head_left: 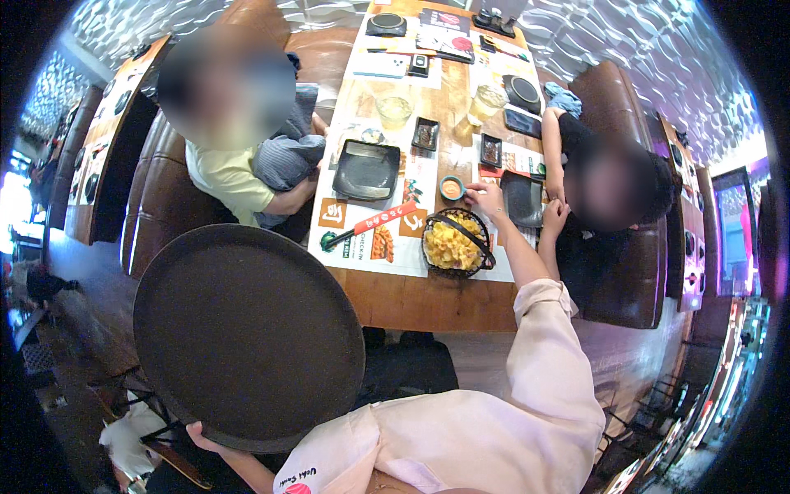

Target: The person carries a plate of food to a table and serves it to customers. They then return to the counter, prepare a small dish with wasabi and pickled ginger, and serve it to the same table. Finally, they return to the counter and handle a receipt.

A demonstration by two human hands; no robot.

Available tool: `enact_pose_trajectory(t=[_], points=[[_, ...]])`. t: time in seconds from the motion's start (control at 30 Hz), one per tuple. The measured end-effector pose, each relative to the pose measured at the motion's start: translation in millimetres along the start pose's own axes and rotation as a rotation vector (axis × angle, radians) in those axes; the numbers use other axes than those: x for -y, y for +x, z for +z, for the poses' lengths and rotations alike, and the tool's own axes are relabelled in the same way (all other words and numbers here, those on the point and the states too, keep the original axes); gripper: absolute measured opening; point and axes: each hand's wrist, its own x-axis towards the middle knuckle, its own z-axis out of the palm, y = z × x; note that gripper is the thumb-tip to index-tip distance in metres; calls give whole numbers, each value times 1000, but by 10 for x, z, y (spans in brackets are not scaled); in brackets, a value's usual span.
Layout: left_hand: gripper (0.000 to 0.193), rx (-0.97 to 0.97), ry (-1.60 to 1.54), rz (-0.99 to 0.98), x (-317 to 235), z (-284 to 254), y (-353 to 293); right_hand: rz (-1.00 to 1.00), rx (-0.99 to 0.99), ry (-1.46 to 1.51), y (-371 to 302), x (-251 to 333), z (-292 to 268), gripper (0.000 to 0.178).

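A large round black serving tray (247,337) is tilted up at my left side. My left hand (206,439) is closed on its lower rim; most of the fingers are hidden behind it. Over the table, my right arm reaches out, and my right hand (487,200) pinches the edge of a small blue bowl of orange sauce (452,188). Just nearer than the bowl stands a black wire basket (428,255) with a handle, filled with yellow fried chips (455,241). The bowl appears to rest on the wooden table (411,303).
Square black plates (367,170) lie on paper placemats, with red-sleeved chopsticks (374,225) at the near left. Two drink glasses (394,111) and small sauce dishes (425,133) stand farther back. A seated person (239,177) is on the left, another (592,189) on the right.
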Motion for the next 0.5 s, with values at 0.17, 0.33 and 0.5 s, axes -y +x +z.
enact_pose_trajectory(t=[0.17, 0.33, 0.5], points=[[74, 185, -12, -47, -69, -170, 183, 12, -9, -34, -211, 282, -179, 37], [77, 647, 73, -188, 79, 34, 568, -394, -279, -156, -1085, 781, -690, 29], [81, 1294, 360, -423, 603, 920, 522, -214, -243, 45, -2701, 873, -1112, 24]])
